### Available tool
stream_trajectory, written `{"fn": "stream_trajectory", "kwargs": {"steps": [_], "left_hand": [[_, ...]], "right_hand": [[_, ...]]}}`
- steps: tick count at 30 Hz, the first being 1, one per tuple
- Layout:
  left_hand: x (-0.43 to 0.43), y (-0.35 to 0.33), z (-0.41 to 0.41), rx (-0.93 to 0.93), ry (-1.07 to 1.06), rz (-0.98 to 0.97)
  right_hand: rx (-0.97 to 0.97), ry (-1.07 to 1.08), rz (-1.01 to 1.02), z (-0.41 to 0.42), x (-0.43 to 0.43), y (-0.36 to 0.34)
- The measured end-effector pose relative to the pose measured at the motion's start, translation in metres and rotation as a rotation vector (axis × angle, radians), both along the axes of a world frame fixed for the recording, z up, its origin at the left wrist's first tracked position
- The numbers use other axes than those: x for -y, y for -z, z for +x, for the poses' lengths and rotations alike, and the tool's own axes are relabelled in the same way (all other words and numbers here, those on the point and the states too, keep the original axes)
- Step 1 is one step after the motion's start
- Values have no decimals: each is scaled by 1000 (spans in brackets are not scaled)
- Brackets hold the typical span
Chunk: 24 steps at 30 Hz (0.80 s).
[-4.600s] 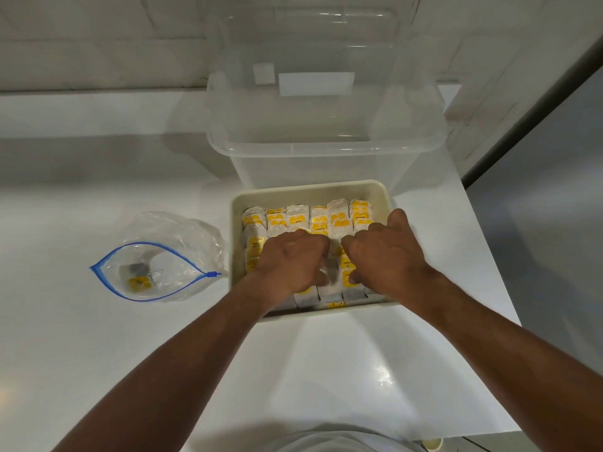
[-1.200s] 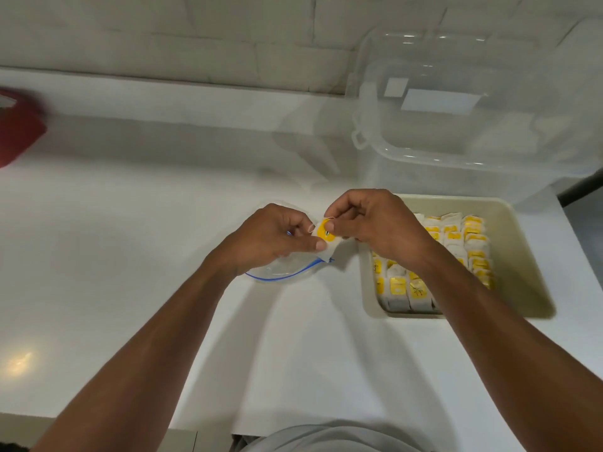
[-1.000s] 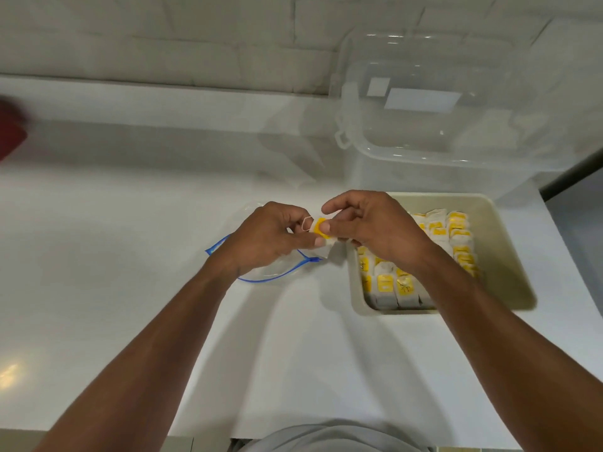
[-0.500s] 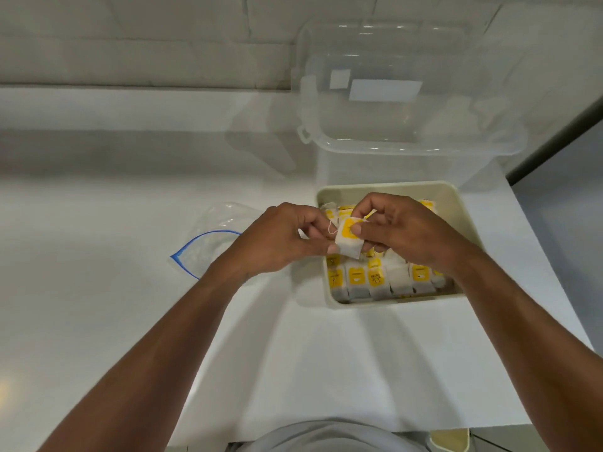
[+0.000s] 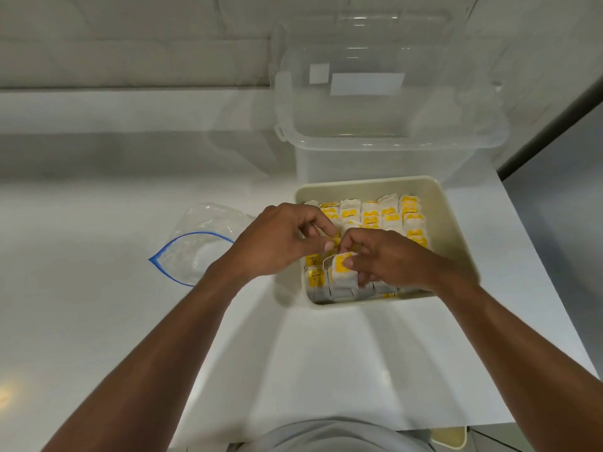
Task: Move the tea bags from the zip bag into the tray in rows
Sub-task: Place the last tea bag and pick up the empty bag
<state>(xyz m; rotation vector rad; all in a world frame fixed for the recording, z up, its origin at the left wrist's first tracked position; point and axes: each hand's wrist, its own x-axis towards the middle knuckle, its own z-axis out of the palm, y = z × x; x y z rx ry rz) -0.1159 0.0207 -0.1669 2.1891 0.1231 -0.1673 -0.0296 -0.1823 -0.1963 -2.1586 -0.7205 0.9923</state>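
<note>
The right hand (image 5: 388, 259) pinches a tea bag (image 5: 342, 275): the thumb presses on the yellow tag on its near face, and the other fingers curl round behind it. The tea bag stands upright in the near-left part of the tray (image 5: 456, 223), with its lower edge down among the packed ones just under those fingertips. A thin string (image 5: 326, 261) loops out from the tag, left of the right thumb, and rises toward the left thumb tip.

The left hand (image 5: 280, 243) hangs over the tray's left rim, its fingers curled and the thumb tip laid against the forefinger, close beside the right forefinger. Whether it nips the string there cannot be told.

Beyond both sets of fingertips the other bags (image 5: 385, 216) stand upright in close rows with their yellow tags showing, reaching to the far part of the tray. More of them line the near wall below the right fingers and palm.

The zip bag (image 5: 195, 252) lies on the white counter (image 5: 98, 321) to the left of the left wrist, well apart from the fingers, its blue-edged mouth gaping. A clear bin (image 5: 385, 132) stands past the tray's far rim, well beyond the fingertips
</note>
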Motion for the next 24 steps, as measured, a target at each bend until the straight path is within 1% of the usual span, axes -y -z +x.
{"fn": "stream_trajectory", "kwargs": {"steps": [4, 8, 11, 14, 16, 19, 22, 24], "left_hand": [[1, 1, 1, 21, -20, 15], [2, 2, 2, 11, -29, 19], [5, 4, 2, 10, -21, 19], [8, 6, 1, 4, -14, 30], [9, 7, 1, 2, -5, 40], [8, 9, -2, -3, 10, 67], [6, 11, -9, 2, 15, 88], [6, 13, -15, 10, 11, 80]], "right_hand": [[-70, -58, 17, -8, -8, 8], [-55, -156, -57, -15, -18, 13], [66, -246, -149, -14, -21, 10], [48, -264, -123, -15, -22, 17], [135, -291, -188, -16, -27, 19], [133, -191, -216, -18, -34, 21], [298, -223, -307, -20, -36, 22], [349, -212, -328, -19, -34, 21]]}}
